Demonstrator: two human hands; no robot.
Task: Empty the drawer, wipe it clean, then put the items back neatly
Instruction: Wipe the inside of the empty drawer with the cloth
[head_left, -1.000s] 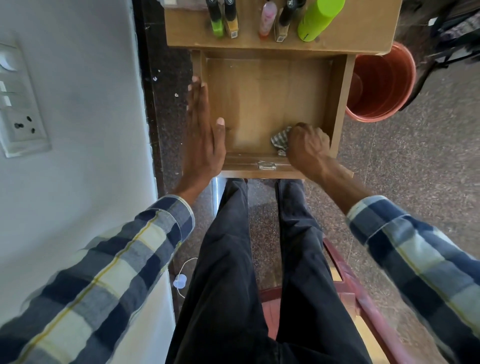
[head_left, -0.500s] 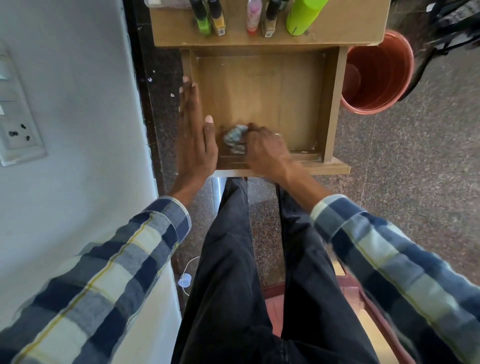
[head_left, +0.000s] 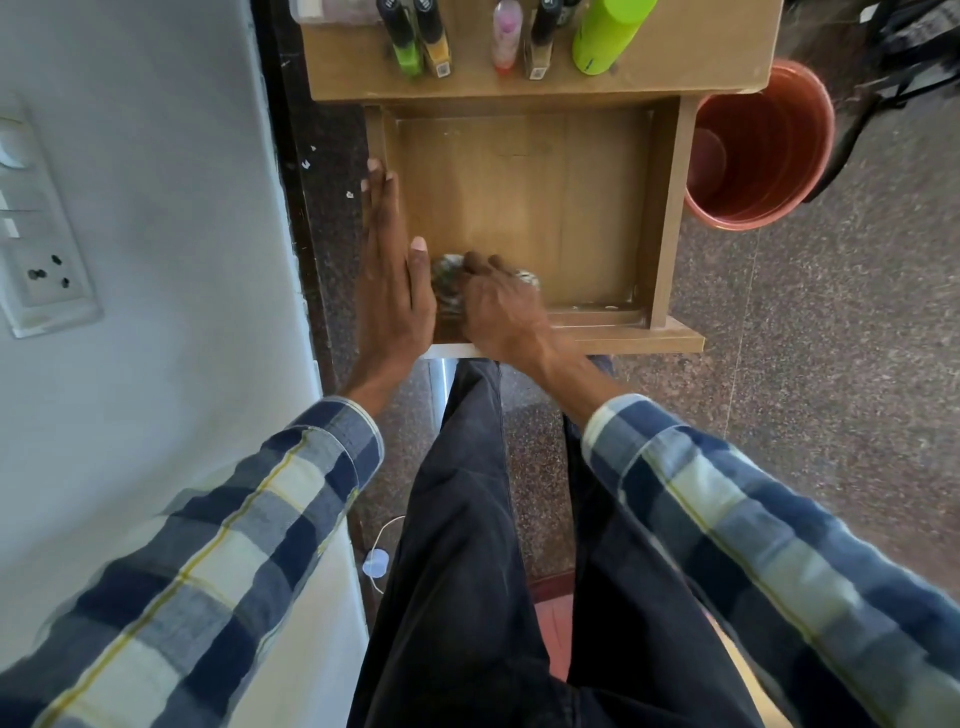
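Observation:
The wooden drawer (head_left: 667, 208) is pulled out below the small table and its floor is bare. My right hand (head_left: 501, 309) presses a crumpled grey cloth (head_left: 448, 283) onto the drawer floor in the near left corner. My left hand (head_left: 392, 283) lies flat with straight fingers along the drawer's left wall, thumb inside next to the cloth. Standing on the table top (head_left: 691, 57) behind the drawer are a lime green bottle (head_left: 608, 34), a pink bottle (head_left: 505, 39) and several dark bottles (head_left: 405, 36).
An orange bucket (head_left: 761, 148) stands on the speckled floor right of the drawer. A white wall with a socket plate (head_left: 44, 270) is close on the left. My legs in dark trousers and a red seat are below the drawer.
My right hand has dragged the cloth along the drawer's front from the near right corner to the near left corner. The left hand has stayed on the left wall.

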